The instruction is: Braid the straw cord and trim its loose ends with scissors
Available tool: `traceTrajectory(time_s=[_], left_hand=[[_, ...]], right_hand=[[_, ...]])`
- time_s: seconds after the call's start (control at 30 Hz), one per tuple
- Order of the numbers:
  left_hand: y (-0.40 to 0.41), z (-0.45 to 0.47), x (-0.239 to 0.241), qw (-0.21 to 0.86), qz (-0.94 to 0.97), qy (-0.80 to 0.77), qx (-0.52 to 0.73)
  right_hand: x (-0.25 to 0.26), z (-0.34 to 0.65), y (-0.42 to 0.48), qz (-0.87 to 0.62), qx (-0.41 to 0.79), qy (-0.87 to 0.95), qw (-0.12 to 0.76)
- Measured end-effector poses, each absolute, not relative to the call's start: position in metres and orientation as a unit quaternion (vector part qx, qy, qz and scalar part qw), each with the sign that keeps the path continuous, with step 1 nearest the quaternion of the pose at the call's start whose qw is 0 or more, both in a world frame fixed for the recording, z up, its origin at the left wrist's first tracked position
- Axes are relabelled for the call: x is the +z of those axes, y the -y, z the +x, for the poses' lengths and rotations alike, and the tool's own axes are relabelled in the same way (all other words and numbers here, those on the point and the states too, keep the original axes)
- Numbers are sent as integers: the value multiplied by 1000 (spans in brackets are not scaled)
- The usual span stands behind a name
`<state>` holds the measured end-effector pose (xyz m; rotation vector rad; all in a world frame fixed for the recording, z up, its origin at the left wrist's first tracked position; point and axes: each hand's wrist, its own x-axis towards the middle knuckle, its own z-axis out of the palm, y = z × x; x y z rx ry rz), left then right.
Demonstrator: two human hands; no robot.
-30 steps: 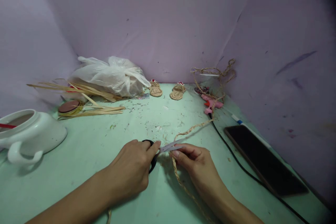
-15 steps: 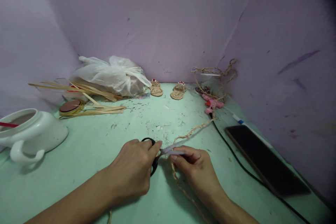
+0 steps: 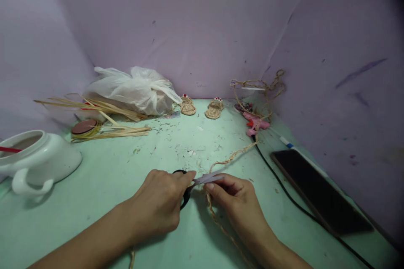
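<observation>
Your left grip (image 3: 160, 201) is clenched on the black scissors (image 3: 197, 181), blades pointing right, while your right grip (image 3: 235, 199) pinches the braided cord (image 3: 221, 227) just under the blades. That cord lies on the green tabletop (image 3: 110, 176), running back toward the pink glue gun (image 3: 255, 124), with a phone (image 3: 318, 195) to the right.

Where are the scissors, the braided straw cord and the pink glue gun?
scissors (image 3: 206, 178): head view, on the blades.
braided straw cord (image 3: 232, 157): head view, on the stretch beyond the hands.
pink glue gun (image 3: 256, 124): head view, on its body.
</observation>
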<state>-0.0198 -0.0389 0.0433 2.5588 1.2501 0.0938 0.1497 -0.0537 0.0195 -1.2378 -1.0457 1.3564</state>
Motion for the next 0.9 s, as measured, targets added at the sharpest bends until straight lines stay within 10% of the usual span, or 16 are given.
traceTrajectory(time_s=[0.27,0.6,0.9], left_hand=[[29,-14,47,412,675,-529,307],[28,-2,35,689,479,-413,354],[25,-5,47,553,461,-525,454]], right_hand=[[15,149,51,-478,659,325,481],[15,142,59,-395,725,335,454],[18,144,63,-431,672,459,389]])
